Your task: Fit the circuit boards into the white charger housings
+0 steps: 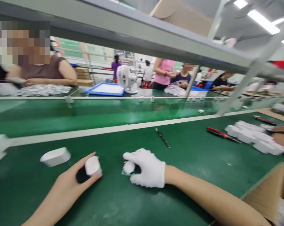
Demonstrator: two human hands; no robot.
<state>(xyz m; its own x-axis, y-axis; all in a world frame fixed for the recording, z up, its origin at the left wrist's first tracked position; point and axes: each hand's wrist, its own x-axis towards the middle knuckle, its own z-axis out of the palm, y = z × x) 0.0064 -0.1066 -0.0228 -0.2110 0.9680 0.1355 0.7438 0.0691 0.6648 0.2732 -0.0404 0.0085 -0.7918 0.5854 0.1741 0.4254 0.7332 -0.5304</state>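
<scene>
My bare left hand is closed round a small white plastic housing, held between thumb and fingers just above the green table. My right hand, in a white glove, curls over a small white rounded part pressed against the table. The two hands are about a hand's width apart. A white oval plastic shell lies on the table to the left of my left hand.
A black pen-like tool lies beyond my right hand. Red-handled pliers and a heap of white parts sit at right, by another person's hand. A cardboard box stands at bottom right. Workers sit across the green conveyor.
</scene>
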